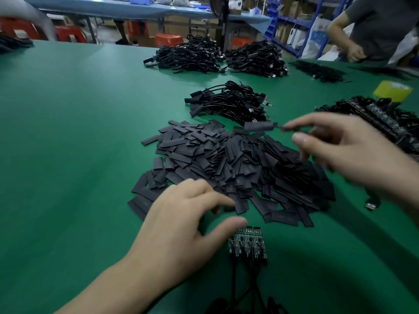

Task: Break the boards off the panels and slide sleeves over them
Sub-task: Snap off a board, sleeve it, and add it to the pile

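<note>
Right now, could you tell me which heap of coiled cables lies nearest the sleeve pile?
The heap just beyond the sleeve pile, nearly touching it; two others sit farther back.

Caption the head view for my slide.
Right hand holds a sleeved board above the sleeve pile; left hand touches the pile.

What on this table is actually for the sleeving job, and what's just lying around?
Job: sleeve pile, joined boards, sleeved board in right hand, panel stack, finished cable bundles.
Lying about: yellow roll, red stools.
</note>
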### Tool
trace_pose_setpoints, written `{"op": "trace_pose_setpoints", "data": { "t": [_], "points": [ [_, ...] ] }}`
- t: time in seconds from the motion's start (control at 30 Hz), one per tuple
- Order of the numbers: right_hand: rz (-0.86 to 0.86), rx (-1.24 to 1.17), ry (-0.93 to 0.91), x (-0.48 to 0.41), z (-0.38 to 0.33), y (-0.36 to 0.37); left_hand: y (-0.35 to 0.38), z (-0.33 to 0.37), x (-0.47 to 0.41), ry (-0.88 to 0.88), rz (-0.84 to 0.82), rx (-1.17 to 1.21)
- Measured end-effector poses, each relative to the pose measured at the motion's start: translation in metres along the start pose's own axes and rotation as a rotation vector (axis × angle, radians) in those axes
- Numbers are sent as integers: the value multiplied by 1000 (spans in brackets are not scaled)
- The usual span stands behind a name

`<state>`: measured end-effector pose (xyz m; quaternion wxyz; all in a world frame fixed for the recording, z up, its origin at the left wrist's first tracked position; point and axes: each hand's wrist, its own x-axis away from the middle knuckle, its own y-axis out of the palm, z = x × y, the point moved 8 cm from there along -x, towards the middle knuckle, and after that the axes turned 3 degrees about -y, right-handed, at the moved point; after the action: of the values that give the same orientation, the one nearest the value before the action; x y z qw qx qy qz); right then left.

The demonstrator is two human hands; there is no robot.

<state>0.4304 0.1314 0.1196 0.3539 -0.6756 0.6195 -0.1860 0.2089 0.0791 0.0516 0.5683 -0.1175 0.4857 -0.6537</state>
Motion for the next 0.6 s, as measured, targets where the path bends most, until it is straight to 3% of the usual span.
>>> {"op": "trace_pose_setpoints", "data": {
  "t": [0.1,0.37,0.47,0.6],
  "points": [
    [56,246,-39,-58,8,-21,9,6,3,30,-96,-103],
    [1,537,-190,-214,-25,13,17,9,4,79,-221,-69],
    [-22,631,-179,-233,-35,32,15,7,4,90,-193,-36],
    [33,539,-276,-195,-54,49,11,4,3,73,-161,89]
  ]
}}
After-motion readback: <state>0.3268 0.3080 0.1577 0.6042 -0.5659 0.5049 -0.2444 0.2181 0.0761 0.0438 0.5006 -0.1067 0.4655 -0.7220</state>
